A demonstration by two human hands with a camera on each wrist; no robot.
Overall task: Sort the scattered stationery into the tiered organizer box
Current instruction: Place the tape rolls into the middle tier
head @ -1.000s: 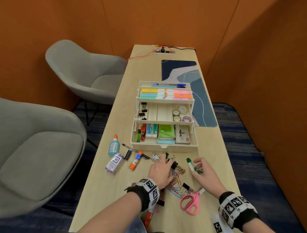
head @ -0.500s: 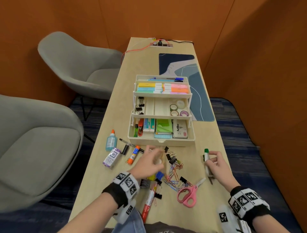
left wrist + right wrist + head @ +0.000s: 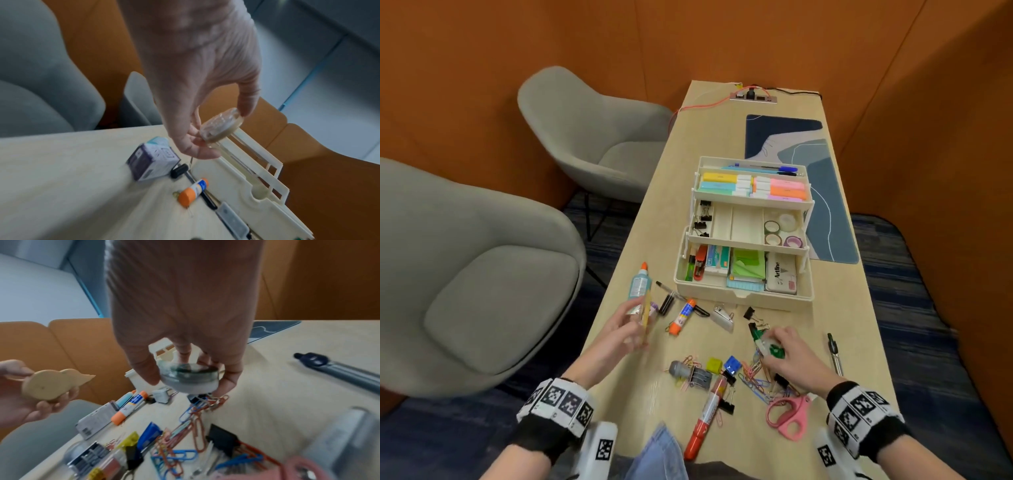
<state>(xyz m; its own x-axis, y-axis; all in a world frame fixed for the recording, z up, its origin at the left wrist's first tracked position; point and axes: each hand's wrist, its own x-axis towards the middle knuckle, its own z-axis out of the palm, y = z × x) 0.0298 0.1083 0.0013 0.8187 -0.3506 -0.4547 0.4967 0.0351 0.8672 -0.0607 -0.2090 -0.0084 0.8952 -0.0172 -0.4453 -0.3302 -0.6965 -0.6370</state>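
The cream tiered organizer box [image 3: 743, 296] stands open mid-table, its trays partly filled. My left hand [image 3: 640, 318] is raised left of the box and pinches a tan, bird-shaped tape dispenser [image 3: 222, 128] between thumb and fingers; the dispenser [image 3: 51, 386] also shows in the right wrist view. My right hand [image 3: 774, 342] is low over the pile of paper clips [image 3: 753, 377]. There it grips a small clear dispenser with a green core [image 3: 189, 378] from above, thumb on one side and fingers on the other.
Loose on the table: glue bottle [image 3: 640, 282], orange-capped glue stick [image 3: 681, 317], purple box [image 3: 152, 160], metal clip [image 3: 722, 317], red marker [image 3: 705, 414], pink scissors [image 3: 789, 414], a pen [image 3: 835, 353] at right. Grey chairs [image 3: 500, 291] stand left of the table.
My left hand rose from the pile and swung left with the tan dispenser. My right hand went out to the right, then came back to the pile and took the clear green dispenser.
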